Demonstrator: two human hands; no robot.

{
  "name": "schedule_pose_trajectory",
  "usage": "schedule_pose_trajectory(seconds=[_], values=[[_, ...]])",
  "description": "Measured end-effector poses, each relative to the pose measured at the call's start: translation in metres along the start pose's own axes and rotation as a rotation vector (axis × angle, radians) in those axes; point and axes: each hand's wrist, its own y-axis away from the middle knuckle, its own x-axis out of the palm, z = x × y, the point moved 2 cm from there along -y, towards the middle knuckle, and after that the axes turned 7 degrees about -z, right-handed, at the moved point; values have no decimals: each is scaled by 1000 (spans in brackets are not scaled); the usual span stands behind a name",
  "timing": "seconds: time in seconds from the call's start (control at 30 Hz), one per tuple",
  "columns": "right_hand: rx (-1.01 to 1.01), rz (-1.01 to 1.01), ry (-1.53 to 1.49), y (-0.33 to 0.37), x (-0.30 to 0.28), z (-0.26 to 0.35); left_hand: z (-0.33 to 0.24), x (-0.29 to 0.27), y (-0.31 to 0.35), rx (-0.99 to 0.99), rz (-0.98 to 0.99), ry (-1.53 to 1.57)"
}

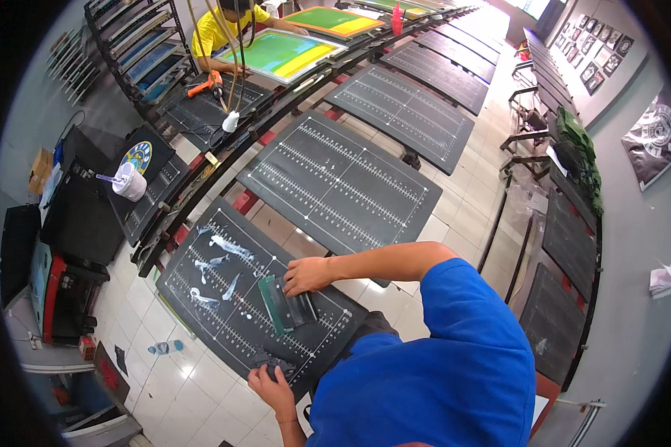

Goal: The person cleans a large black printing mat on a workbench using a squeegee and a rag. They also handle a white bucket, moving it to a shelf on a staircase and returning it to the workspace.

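My right hand (308,276) is closed over one end of a squeegee (297,310) with a dark handle and a green strip, which lies on a black printing board (224,298) marked with white scales. To its left, streaks and blobs of white ink (231,246) are smeared across the board. Near the board's front edge my left hand (273,389) has its fingers on a crumpled dark cloth (272,363). Its fingers are bent at the cloth's edge, and how firmly they hold it is hard to see.
More black boards (339,179) run in a row into the distance. A white tub (130,182) and an orange heat gun (209,86) sit on the left side. A co-worker in yellow (231,33) leans over a printing screen (279,54). On the floor lies a plastic bottle (165,347).
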Motion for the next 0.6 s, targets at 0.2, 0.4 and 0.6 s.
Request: schedule_pose_trajectory(seconds=[0.2,0.4,0.6], values=[[-144,50,-106,-5,-11,-7,-11,15,8,-93,-59,0],[289,-68,-271,7,-27,-15,-78,0,-19,-47,-71,262],[550,-101,-484,9,-13,12,-57,73,-4,-517,430,931]])
